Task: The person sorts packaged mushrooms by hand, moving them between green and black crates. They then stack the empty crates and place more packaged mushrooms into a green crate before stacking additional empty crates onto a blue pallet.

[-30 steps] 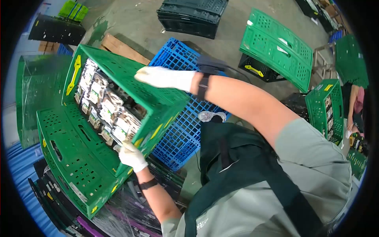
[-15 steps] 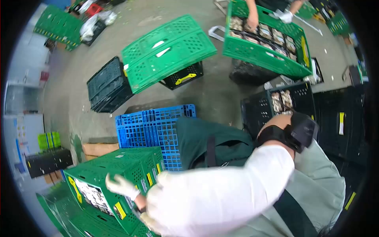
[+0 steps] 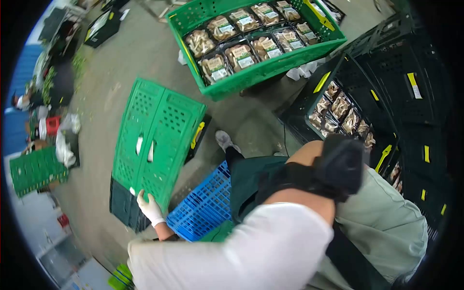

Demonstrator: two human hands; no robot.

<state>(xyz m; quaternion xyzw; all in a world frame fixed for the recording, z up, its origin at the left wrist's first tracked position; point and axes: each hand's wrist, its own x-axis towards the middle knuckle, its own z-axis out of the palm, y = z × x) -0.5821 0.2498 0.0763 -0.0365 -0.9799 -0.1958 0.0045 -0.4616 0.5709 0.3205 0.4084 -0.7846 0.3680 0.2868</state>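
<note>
Gripping the lower edge of a folded green crate (image 3: 157,140) at centre left, gloved left hand (image 3: 149,207), right hand (image 3: 261,251) lower centre, its grasp unclear, blue crate (image 3: 205,205) between.

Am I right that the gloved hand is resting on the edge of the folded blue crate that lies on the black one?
Not quite: in the head view the left hand rests on a folded green crate, not a blue one. It does lie on the black crate.

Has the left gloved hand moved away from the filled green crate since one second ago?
Yes. The left gloved hand has left that crate and now grips the near edge of the folded green plastic crate, beside the blue pallet.
</note>
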